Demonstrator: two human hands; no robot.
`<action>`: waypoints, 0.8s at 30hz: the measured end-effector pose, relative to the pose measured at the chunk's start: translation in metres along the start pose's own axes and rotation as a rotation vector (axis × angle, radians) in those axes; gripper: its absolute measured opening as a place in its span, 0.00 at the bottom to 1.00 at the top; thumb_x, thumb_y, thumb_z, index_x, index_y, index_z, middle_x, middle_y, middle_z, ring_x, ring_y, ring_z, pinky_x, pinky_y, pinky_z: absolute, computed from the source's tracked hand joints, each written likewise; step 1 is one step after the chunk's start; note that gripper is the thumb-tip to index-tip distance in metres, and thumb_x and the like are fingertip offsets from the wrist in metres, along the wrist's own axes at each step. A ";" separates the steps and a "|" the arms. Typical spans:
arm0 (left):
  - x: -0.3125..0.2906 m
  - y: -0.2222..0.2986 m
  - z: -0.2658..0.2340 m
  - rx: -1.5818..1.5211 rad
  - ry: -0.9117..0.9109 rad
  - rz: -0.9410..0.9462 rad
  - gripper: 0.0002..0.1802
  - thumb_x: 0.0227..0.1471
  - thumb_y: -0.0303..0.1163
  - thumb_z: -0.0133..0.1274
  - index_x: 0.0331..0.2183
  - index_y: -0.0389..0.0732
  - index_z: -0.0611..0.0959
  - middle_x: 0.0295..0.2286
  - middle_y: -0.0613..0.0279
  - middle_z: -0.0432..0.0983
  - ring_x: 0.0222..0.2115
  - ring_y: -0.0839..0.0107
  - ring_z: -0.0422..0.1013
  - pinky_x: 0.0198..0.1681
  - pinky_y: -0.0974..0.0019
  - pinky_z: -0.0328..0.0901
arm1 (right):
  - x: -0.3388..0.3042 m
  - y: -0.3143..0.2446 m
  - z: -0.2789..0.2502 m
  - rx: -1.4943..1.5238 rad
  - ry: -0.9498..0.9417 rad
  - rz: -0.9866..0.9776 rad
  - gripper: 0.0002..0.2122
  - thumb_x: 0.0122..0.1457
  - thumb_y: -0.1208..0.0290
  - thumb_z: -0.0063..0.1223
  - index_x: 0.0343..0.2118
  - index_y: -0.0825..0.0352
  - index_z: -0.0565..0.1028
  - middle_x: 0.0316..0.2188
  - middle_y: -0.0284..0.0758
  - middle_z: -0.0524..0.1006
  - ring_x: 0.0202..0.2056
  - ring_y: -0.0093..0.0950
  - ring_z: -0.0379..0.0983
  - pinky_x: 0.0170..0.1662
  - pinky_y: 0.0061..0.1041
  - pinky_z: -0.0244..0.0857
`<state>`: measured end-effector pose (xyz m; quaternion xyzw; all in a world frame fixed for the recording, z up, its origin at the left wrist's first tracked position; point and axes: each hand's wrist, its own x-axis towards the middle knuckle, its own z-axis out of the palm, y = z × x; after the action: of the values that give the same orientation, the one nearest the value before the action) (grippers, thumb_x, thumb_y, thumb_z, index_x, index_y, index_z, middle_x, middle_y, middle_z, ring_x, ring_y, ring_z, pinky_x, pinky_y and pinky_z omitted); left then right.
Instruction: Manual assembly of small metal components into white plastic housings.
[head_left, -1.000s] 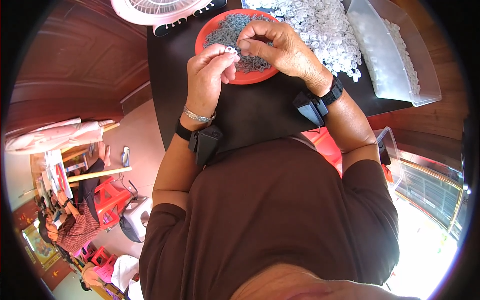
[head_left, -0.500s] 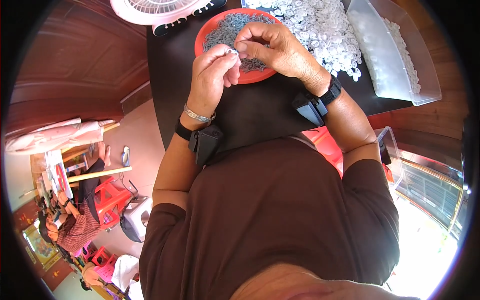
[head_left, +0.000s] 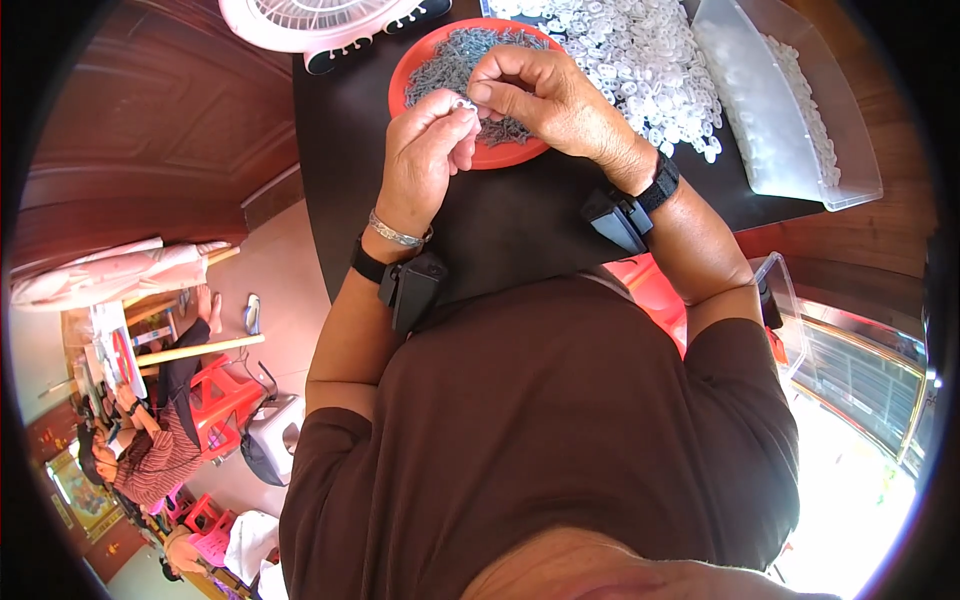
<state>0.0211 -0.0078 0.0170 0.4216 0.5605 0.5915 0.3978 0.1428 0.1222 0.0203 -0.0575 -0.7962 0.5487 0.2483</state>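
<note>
Over a round red tray (head_left: pixel 512 156) heaped with small grey screws (head_left: pixel 442 72), both my hands meet at the fingertips. My left hand (head_left: pixel 420 150) is closed, pinching a small whitish plastic piece (head_left: pixel 464 103) between thumb and forefinger. Thumb and forefinger of my right hand (head_left: pixel 562 105) are pressed together right beside that piece; whatever they hold is too small and covered to name. Right of the tray spreads a large pile of small clear-white plastic pieces (head_left: pixel 645 75), close to my right hand.
A translucent plastic bin (head_left: pixel 765 130) with more white pieces lies at the right of the dark table (head_left: pixel 490 225). A pink-and-white fan (head_left: pixel 325 25) stands at the far left. Off to the left are red stools (head_left: pixel 222 400) and other people (head_left: pixel 160 460).
Almost nothing differs; my hands stay pinched together over the tray, with only a tiny shift of the right fingers.
</note>
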 end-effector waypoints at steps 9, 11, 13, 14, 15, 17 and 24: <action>0.000 -0.003 0.000 0.082 -0.017 0.062 0.13 0.54 0.35 0.44 0.23 0.37 0.73 0.14 0.70 0.63 0.15 0.82 0.60 0.18 0.78 0.52 | -0.001 -0.007 -0.002 -0.208 -0.018 -0.016 0.05 0.59 0.74 0.47 0.30 0.69 0.71 0.23 0.28 0.69 0.28 0.16 0.65 0.33 0.17 0.62; -0.001 -0.003 0.001 0.090 -0.017 0.057 0.13 0.54 0.35 0.44 0.23 0.37 0.73 0.14 0.70 0.63 0.15 0.82 0.60 0.18 0.78 0.52 | -0.002 -0.009 -0.001 -0.232 -0.018 -0.014 0.05 0.59 0.74 0.47 0.29 0.69 0.71 0.23 0.28 0.69 0.27 0.16 0.64 0.32 0.17 0.62; -0.001 -0.003 0.002 0.066 -0.013 0.067 0.13 0.54 0.36 0.44 0.23 0.37 0.73 0.14 0.70 0.63 0.15 0.82 0.59 0.18 0.78 0.52 | -0.002 -0.010 0.000 -0.252 -0.008 -0.005 0.05 0.59 0.74 0.47 0.28 0.69 0.70 0.22 0.29 0.69 0.27 0.16 0.64 0.32 0.17 0.61; -0.001 -0.003 0.001 0.066 -0.012 0.067 0.13 0.54 0.36 0.44 0.23 0.37 0.73 0.14 0.70 0.63 0.15 0.82 0.59 0.18 0.78 0.52 | -0.002 -0.010 0.000 -0.252 -0.010 -0.005 0.05 0.59 0.74 0.47 0.28 0.69 0.70 0.22 0.29 0.69 0.27 0.16 0.64 0.32 0.17 0.61; -0.001 -0.004 0.001 0.076 -0.016 0.064 0.13 0.54 0.36 0.45 0.23 0.38 0.73 0.15 0.70 0.64 0.15 0.82 0.59 0.18 0.78 0.52 | -0.002 -0.010 -0.001 -0.263 -0.021 -0.007 0.05 0.59 0.74 0.47 0.28 0.69 0.70 0.22 0.29 0.69 0.27 0.17 0.64 0.32 0.18 0.61; -0.001 -0.004 -0.001 0.087 -0.020 0.062 0.13 0.54 0.36 0.45 0.23 0.38 0.73 0.15 0.70 0.64 0.15 0.83 0.60 0.18 0.78 0.52 | -0.002 -0.010 -0.001 -0.274 -0.032 -0.009 0.05 0.59 0.74 0.47 0.27 0.69 0.70 0.22 0.29 0.69 0.26 0.17 0.64 0.32 0.18 0.61; 0.004 -0.003 -0.001 0.078 -0.049 0.033 0.13 0.54 0.36 0.44 0.24 0.38 0.73 0.15 0.71 0.63 0.15 0.82 0.59 0.18 0.79 0.52 | 0.001 -0.004 -0.010 -0.113 -0.033 0.084 0.08 0.61 0.71 0.45 0.30 0.70 0.73 0.22 0.28 0.71 0.27 0.16 0.66 0.33 0.17 0.63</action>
<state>0.0188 -0.0047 0.0141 0.4604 0.5661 0.5653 0.3847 0.1471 0.1298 0.0267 -0.0958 -0.8267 0.5138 0.2082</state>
